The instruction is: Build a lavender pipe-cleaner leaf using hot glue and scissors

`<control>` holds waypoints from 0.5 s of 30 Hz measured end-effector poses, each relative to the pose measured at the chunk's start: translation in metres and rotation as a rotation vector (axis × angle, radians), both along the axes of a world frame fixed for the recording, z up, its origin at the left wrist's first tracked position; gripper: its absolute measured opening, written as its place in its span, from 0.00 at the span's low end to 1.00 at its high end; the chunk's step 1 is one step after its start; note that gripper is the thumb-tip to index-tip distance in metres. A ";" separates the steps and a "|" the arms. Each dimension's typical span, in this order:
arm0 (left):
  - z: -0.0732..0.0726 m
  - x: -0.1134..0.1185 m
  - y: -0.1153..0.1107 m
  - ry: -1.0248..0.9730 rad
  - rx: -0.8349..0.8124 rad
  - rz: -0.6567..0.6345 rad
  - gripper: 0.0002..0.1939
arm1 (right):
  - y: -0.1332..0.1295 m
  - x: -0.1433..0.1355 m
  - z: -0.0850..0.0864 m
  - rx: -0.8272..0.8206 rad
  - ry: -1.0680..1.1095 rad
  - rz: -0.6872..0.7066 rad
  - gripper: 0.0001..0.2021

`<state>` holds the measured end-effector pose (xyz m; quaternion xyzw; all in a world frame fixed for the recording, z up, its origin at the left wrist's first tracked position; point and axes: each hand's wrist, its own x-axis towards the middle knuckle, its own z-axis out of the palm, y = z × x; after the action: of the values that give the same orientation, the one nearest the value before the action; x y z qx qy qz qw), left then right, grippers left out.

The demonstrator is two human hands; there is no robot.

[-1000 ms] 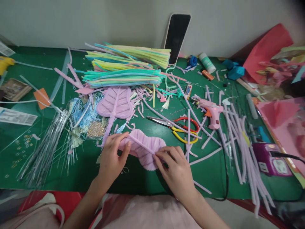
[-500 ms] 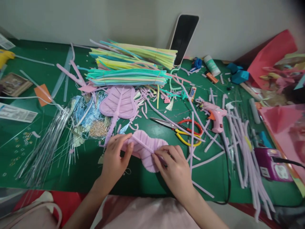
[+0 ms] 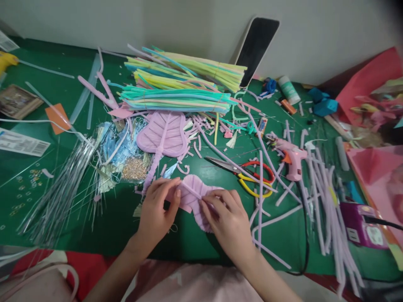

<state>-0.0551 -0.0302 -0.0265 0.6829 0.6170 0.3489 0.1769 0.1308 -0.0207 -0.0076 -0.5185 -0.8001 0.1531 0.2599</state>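
Near the table's front edge, both hands are on a lilac leaf-shaped fan (image 3: 197, 206) made of pipe cleaners, with a raised rib along its middle. My left hand (image 3: 162, 199) is closed, thumb and fingertips pinching the fan's left end. My right hand (image 3: 225, 209) pinches the rib toward the fan's right side, covering part of it. A bit of pink sheet (image 3: 185, 206) shows beneath. Just beyond lies another lilac leaf-shaped fan (image 3: 163, 134) with a wrapped handle. Scissors (image 3: 237, 168) with red and yellow handles rest to the right.
Bundles of coloured pipe cleaners (image 3: 179, 98) lie at the back before a leaning phone (image 3: 257, 48). A pink glue gun (image 3: 294, 161), loose lilac pipe cleaners (image 3: 324, 205) and a purple box (image 3: 362, 226) are on the right. Silver wires (image 3: 59, 193) and blue tassels (image 3: 118, 140) spread leftward.
The view has shifted slightly, so the table items sit farther right. My right hand has slid a little along the rib toward my left hand; both still hold the fan.
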 end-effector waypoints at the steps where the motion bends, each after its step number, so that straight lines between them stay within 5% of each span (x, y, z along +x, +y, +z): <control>1: 0.000 0.000 0.000 -0.013 -0.007 0.002 0.12 | 0.001 -0.001 0.000 0.002 0.002 0.000 0.05; 8: -0.004 -0.002 -0.001 -0.014 -0.018 -0.010 0.13 | 0.008 -0.014 0.000 0.028 -0.010 0.008 0.05; 15: 0.003 0.003 -0.010 0.394 0.207 -0.184 0.21 | 0.018 0.001 0.014 0.053 -0.002 -0.074 0.12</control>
<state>-0.0518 -0.0397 -0.0235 0.8055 0.5359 0.2526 0.0132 0.1320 -0.0031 0.0066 -0.5410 -0.7843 0.1217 0.2782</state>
